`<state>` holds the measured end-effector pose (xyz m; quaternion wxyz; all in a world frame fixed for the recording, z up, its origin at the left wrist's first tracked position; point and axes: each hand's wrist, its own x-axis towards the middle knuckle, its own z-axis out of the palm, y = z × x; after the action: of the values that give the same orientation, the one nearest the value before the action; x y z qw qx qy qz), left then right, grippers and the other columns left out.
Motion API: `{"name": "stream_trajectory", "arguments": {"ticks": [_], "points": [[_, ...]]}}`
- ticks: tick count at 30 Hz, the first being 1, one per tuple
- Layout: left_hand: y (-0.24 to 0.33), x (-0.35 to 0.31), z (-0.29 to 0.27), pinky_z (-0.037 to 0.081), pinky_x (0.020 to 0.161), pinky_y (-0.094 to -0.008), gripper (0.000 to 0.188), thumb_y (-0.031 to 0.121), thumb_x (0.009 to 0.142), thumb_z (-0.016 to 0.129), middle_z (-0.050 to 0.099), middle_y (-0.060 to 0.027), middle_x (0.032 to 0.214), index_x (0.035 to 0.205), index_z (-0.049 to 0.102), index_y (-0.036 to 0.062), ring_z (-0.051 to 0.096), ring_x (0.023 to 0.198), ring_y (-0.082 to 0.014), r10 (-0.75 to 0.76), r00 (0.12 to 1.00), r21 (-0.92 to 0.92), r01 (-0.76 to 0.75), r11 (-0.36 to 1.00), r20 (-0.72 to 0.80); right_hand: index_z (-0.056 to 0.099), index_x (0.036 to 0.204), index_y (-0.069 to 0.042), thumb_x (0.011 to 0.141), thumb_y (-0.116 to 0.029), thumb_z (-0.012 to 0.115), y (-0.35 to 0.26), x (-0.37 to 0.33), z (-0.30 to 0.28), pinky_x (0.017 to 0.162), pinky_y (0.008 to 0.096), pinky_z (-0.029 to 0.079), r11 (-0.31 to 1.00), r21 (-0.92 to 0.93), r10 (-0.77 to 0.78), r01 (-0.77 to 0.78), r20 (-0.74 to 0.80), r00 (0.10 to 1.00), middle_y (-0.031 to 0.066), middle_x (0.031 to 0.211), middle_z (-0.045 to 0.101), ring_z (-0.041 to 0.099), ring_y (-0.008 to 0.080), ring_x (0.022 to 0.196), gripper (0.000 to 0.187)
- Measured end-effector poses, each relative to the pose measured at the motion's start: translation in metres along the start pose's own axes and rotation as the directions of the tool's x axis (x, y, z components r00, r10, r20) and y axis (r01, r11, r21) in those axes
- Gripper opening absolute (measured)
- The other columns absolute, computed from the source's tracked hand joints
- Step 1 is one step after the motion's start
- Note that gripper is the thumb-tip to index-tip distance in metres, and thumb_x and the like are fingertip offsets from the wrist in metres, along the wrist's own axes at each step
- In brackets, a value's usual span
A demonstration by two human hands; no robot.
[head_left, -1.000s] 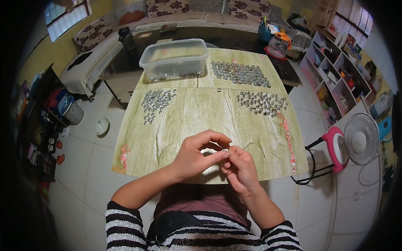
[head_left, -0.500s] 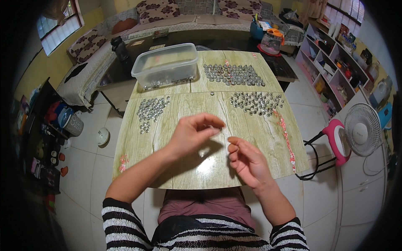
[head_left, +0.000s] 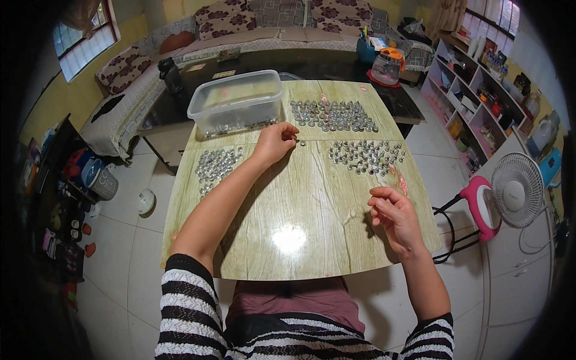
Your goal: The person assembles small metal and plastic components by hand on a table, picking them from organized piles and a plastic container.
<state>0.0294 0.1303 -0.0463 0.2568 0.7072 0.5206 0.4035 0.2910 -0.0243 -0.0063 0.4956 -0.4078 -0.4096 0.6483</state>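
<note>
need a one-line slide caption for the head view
Left hand beside a lone metal piece, near a translucent tub; right hand over a wood-patterned table.

I'm in a living room at home: sofa (head_left: pixel 264 37) with flowered cushions (head_left: pixel 225 18) beyond my fingers (head_left: pixel 288 128), fan (head_left: pixel 515 195) to their right.

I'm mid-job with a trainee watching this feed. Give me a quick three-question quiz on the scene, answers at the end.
1. Which of these is nearest the left hand: A) white fan, B) lone metal piece, C) gray bin?
2. True or false: the right hand is closer to the right edge of the table than to its left edge.
3. How many groups of small metal pieces lie on the table outside the clear box, not counting the lone one?

Key: 1. B. 2. True. 3. Three.
</note>
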Motion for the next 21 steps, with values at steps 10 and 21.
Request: {"name": "stream_trajectory", "arguments": {"ticks": [10,21], "points": [[-0.001,0.004,0.001,0.046,0.067,-0.0230,0.024,0.000,0.068,0.060,0.060,-0.0058,0.080,0.092,0.055,0.0001,0.057,0.072,-0.0114,0.006,0.998,0.060,-0.010,0.998,0.065,0.050,0.097,0.001,0.077,-0.005,0.053,0.001,0.003,-0.010,0.053,0.0171,0.042,1.000,0.016,-0.002,0.003,-0.036,0.999,0.0040,0.077,0.055,0.051,0.0067,0.063,0.021],[0.019,-0.049,-0.048,0.046,0.069,-0.0264,0.027,0.008,0.069,0.060,0.058,-0.0095,0.087,0.094,0.055,0.0005,0.057,0.079,-0.0168,-0.008,0.990,0.021,0.005,1.000,0.142,0.054,0.088,0.002,0.070,-0.002,0.057,-0.014,0.031,-0.062,0.055,0.0164,0.039,0.807,-0.555,-0.351,0.201,-0.178,0.919,0.0004,0.072,0.054,0.047,0.0043,0.063,0.019]]}}
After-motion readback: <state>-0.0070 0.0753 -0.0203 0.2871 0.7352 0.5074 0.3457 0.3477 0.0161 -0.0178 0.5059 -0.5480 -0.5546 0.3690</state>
